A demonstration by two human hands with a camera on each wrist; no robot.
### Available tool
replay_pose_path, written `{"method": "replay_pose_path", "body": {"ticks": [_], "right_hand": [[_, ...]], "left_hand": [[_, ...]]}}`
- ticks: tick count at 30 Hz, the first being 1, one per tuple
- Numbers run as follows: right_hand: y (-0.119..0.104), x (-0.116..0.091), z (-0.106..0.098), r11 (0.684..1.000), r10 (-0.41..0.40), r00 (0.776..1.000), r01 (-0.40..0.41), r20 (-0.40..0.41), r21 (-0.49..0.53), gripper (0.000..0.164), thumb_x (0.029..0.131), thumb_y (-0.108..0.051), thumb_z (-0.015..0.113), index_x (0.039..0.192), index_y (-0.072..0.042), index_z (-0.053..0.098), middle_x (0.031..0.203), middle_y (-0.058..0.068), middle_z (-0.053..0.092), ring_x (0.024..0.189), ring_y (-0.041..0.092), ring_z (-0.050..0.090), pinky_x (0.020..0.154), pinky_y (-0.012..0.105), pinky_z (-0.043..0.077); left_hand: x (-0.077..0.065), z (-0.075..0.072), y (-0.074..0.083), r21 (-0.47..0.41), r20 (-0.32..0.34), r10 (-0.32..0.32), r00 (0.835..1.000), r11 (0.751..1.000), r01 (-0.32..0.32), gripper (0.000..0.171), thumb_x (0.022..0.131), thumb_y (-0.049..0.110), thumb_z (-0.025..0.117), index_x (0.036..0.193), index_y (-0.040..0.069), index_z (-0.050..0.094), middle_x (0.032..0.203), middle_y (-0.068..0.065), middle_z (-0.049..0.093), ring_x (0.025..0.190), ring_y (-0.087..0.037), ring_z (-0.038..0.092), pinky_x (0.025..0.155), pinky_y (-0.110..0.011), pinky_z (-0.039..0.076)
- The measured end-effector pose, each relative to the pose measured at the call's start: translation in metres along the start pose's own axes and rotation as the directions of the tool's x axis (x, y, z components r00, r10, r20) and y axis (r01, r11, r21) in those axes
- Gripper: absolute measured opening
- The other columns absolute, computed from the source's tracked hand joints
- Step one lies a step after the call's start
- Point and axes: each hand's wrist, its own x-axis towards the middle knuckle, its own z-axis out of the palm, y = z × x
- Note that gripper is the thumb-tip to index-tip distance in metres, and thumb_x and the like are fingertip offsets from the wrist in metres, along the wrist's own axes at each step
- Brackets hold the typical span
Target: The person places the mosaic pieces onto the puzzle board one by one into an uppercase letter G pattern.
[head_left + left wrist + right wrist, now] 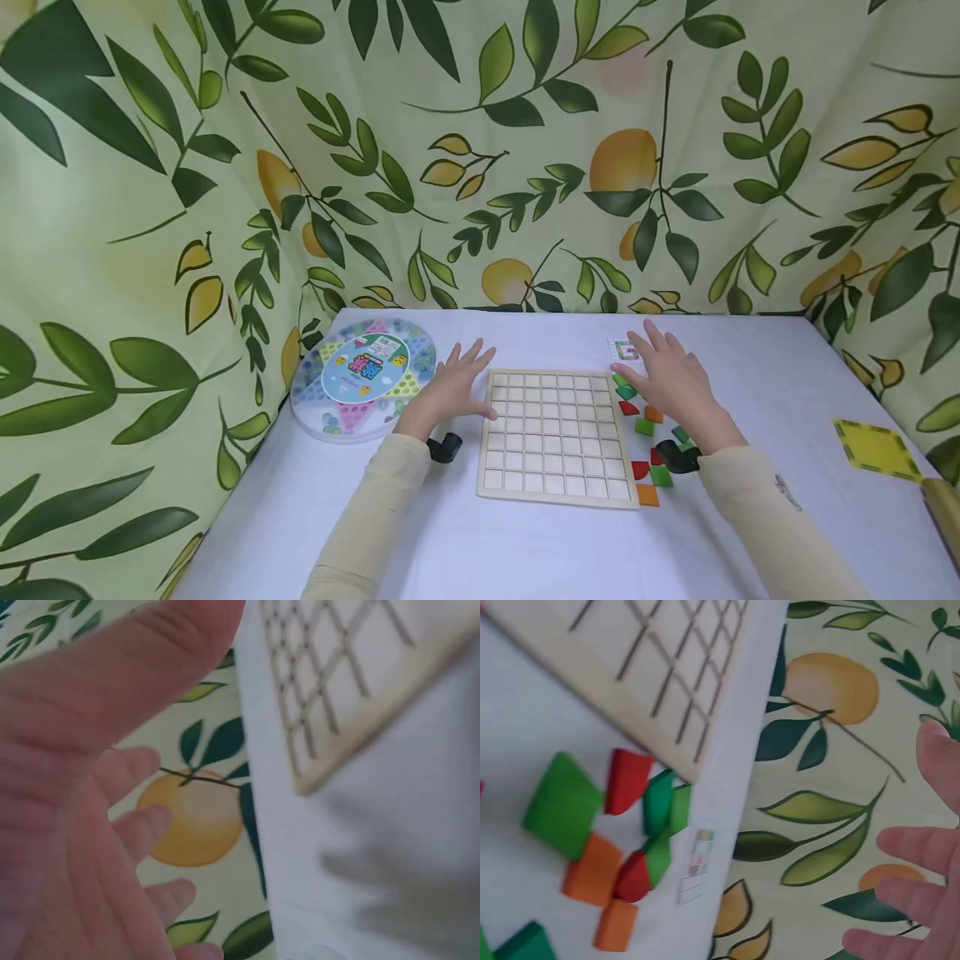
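A wooden grid board with rows of square cells lies on the white table. My left hand hovers at the board's left edge, fingers spread, holding nothing. On the far right side my right hand is raised over several small coloured pieces, its fingers spread too. Those pieces include a green square, a red quarter-round piece and an orange square, scattered along the board's right edge. A small printed card lies behind them, partly covered by the right hand in the head view.
At the back left sits a round clear case with a star pattern and a blue label. A yellow square item lies near the table's right edge, with a brown object beside it. Leaf-printed cloth hangs behind and at the sides.
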Motion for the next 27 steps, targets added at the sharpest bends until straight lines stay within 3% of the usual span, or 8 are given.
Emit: {"method": "replay_pose_path", "body": {"ticks": [6, 13, 20, 23, 27], "right_hand": [[0.013, -0.003, 0.015, 0.998, -0.004, 0.999, 0.007, -0.041, 0.07, 0.07, 0.087, -0.048, 0.055, 0.137, 0.0, 0.041, 0.144, 0.027, 0.027, 0.127, 0.048, 0.028, 0.094, 0.063, 0.032], [0.025, -0.002, 0.032, 0.993, 0.043, 0.999, -0.045, 0.02, 0.112, 0.055, 0.087, -0.029, 0.062, 0.132, 0.001, 0.048, 0.131, 0.028, 0.044, 0.119, 0.045, 0.038, 0.091, 0.06, 0.038], [0.028, 0.01, 0.049, 0.994, 0.031, 0.997, -0.038, 0.067, 0.1, 0.047, 0.082, -0.024, 0.07, 0.119, 0.002, 0.06, 0.105, 0.019, 0.059, 0.091, 0.031, 0.053, 0.077, 0.046, 0.05], [0.027, 0.014, 0.053, 0.994, 0.031, 0.995, -0.04, 0.095, 0.099, 0.046, 0.08, -0.023, 0.072, 0.117, 0.002, 0.062, 0.093, 0.013, 0.059, 0.08, 0.025, 0.05, 0.066, 0.035, 0.048], [0.026, 0.018, 0.056, 0.996, 0.027, 0.991, -0.038, 0.129, 0.081, 0.044, 0.078, -0.023, 0.074, 0.113, 0.001, 0.064, 0.087, 0.01, 0.059, 0.074, 0.022, 0.048, 0.061, 0.031, 0.042]], "left_hand": [[-0.002, 0.013, -0.012, 0.039, 0.101, 0.05, 0.994, 0.998, -0.054, 0.113, 0.054, 0.04, 0.086, 0.147, 0.022, 0.025, 0.155, -0.001, 0.009, 0.14, -0.036, 0.001, 0.106, -0.062, 0.011], [-0.004, 0.026, -0.018, 0.018, 0.167, 0.059, 0.984, 0.998, -0.063, 0.119, 0.048, 0.04, 0.087, 0.147, 0.017, 0.025, 0.155, -0.001, 0.01, 0.14, -0.035, 0.002, 0.106, -0.061, 0.012], [-0.003, 0.034, -0.023, 0.006, 0.197, 0.075, 0.978, 0.997, -0.077, 0.122, 0.048, 0.04, 0.087, 0.148, 0.013, 0.022, 0.154, -0.002, 0.012, 0.14, -0.032, 0.002, 0.106, -0.061, 0.011], [-0.002, 0.037, -0.024, 0.031, 0.206, 0.058, 0.977, 0.997, -0.065, 0.123, 0.047, 0.041, 0.087, 0.148, 0.014, 0.021, 0.154, -0.001, 0.012, 0.141, -0.032, 0.003, 0.106, -0.06, 0.012], [-0.002, 0.039, -0.024, 0.037, 0.213, 0.04, 0.976, 0.998, -0.049, 0.122, 0.049, 0.038, 0.088, 0.148, 0.014, 0.022, 0.154, 0.0, 0.013, 0.141, -0.031, 0.004, 0.107, -0.06, 0.012]]}}
